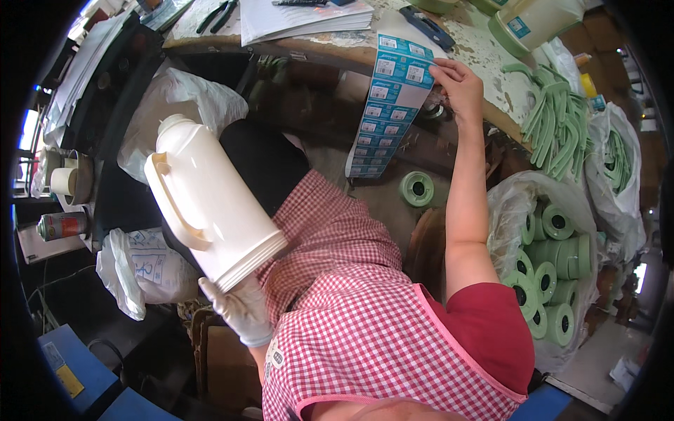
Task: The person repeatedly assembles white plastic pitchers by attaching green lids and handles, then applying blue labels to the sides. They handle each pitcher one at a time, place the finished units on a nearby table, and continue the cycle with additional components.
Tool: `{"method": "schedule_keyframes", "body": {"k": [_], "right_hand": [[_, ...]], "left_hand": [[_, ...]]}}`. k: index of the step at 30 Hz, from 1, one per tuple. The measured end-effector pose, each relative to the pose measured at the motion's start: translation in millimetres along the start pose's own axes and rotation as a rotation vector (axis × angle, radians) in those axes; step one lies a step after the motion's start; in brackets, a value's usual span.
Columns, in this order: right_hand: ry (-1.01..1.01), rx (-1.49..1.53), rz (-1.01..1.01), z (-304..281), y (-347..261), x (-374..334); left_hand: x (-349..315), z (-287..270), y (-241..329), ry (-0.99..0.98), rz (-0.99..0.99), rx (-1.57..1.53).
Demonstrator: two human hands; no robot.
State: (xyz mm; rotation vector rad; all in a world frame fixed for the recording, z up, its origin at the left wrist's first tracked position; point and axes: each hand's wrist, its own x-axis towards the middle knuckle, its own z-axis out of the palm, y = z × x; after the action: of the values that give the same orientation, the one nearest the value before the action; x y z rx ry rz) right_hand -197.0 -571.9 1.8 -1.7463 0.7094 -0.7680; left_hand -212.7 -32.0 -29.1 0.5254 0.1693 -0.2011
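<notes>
My left hand [242,309], in a white glove, supports a cream thermos jug body [217,200] from its ringed lower end. The jug lies tilted over my lap, its long side handle [172,203] turned to the left and its narrow neck pointing away. My bare right hand [460,88] reaches to the table edge, thumb and fingers pinching the side of a long strip of blue and white labels [386,105]. That strip hangs down over the edge. Beneath it on the floor sits a round green part [416,189] with a dark centre.
Green curved handles [554,116] lie heaped on the worn table [484,91] at right. Below them, a clear plastic bag [502,203] holds several round green parts. Another cream jug [537,28], a utility knife [427,28] and papers [305,19] lie farther back. White bags [144,270] stand at left.
</notes>
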Motion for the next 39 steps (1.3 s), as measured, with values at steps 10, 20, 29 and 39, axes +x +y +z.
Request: {"method": "schedule_keyframes", "body": {"k": [10, 20, 29, 39], "right_hand": [[0.215, -0.854, -0.861, 47.6, -92.7, -136.6], [-1.082, 0.281, 0.424, 195.5, -83.2, -188.4], [-1.208, 0.225, 0.491, 220.3, -74.1, -191.1], [-1.131, -0.015, 0.176, 227.5, -53.1, -191.4]], "left_hand": [[-12.5, -5.2, -22.2, 0.18, -0.203, -0.135], [-12.2, 2.1, -20.0, 0.267, -0.263, -0.074], [-12.6, 4.1, -16.1, 0.305, -0.291, -0.072], [-14.5, 4.0, -13.5, 0.335, -0.284, -0.078]]}}
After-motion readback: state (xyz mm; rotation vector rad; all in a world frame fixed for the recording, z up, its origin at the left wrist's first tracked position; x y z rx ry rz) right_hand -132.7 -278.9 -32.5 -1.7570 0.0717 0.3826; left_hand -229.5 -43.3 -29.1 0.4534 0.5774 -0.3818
